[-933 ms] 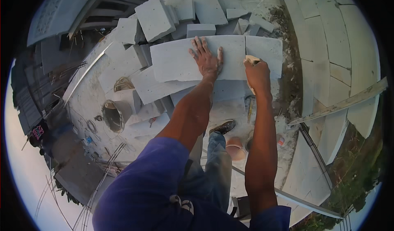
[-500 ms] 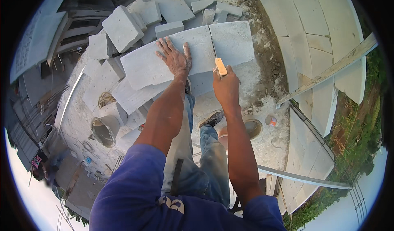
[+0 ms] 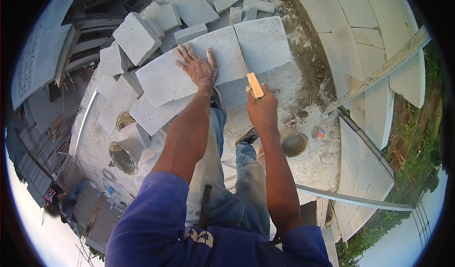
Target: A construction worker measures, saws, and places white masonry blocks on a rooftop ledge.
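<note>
A long pale grey lightweight block [image 3: 159,77] lies across other blocks in front of me. My left hand [image 3: 199,70] is spread flat on its top, dusty fingers apart, left of a dark cut line. The fist of my right hand [image 3: 263,107] is wrapped round the light wooden handle of a hand saw [image 3: 255,84], just off the block's near edge. Its thin blade, seen edge-on, runs away from me along the cut between the long part and the shorter right-hand part [image 3: 263,42]. How deep the blade sits cannot be seen.
Loose blocks [image 3: 137,37] are piled beyond and left. A grey bucket [image 3: 125,155] stands left; another bucket [image 3: 294,143] and a small can [image 3: 318,133] are right of my feet. A block wall [image 3: 360,63] with a slanting timber [image 3: 379,70] rises at right. Another person [image 3: 66,200] is at far left.
My right hand has drawn the saw toward me, and the handle is farther from the block's near edge. My left hand keeps its place on the block. The view has shifted slightly.
</note>
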`<state>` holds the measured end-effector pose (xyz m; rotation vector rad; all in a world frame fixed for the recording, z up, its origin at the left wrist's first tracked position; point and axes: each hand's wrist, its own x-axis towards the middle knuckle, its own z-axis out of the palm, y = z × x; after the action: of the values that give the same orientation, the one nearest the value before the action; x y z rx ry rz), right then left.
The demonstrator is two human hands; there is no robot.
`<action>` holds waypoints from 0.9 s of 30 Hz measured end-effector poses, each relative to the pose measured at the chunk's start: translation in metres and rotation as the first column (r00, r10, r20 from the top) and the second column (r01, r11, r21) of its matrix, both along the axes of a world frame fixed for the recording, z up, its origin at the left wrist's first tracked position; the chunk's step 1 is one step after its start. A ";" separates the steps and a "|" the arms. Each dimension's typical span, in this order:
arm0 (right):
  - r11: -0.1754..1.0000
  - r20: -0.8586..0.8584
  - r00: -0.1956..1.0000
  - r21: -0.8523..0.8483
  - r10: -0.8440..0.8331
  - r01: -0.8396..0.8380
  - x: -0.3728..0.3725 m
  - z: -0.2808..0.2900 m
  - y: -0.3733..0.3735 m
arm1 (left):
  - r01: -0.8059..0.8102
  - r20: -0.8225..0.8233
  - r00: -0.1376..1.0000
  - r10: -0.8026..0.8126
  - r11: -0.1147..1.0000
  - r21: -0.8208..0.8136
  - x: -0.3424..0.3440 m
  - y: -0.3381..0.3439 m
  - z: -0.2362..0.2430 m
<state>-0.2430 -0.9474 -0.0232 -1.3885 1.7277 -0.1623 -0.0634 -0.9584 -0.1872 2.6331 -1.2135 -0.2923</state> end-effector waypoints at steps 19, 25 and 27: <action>0.999 -0.005 0.999 0.004 0.033 -0.033 0.010 -0.013 0.006 | 0.004 -0.005 1.000 -0.004 0.997 -0.080 0.013 -0.002 -0.010; 0.961 0.001 0.975 0.164 -0.224 0.221 -0.052 0.124 0.148 | -0.010 0.051 0.999 0.012 0.999 -0.035 0.018 -0.001 0.001; 0.985 0.044 0.986 0.073 -0.160 0.157 -0.043 0.103 0.118 | -0.003 0.073 0.997 0.007 0.998 -0.056 0.026 -0.006 0.002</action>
<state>-0.2865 -0.8296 0.0793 -1.1871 1.7853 -0.2213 -0.0374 -0.9642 -0.1854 2.6199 -1.2189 -0.1603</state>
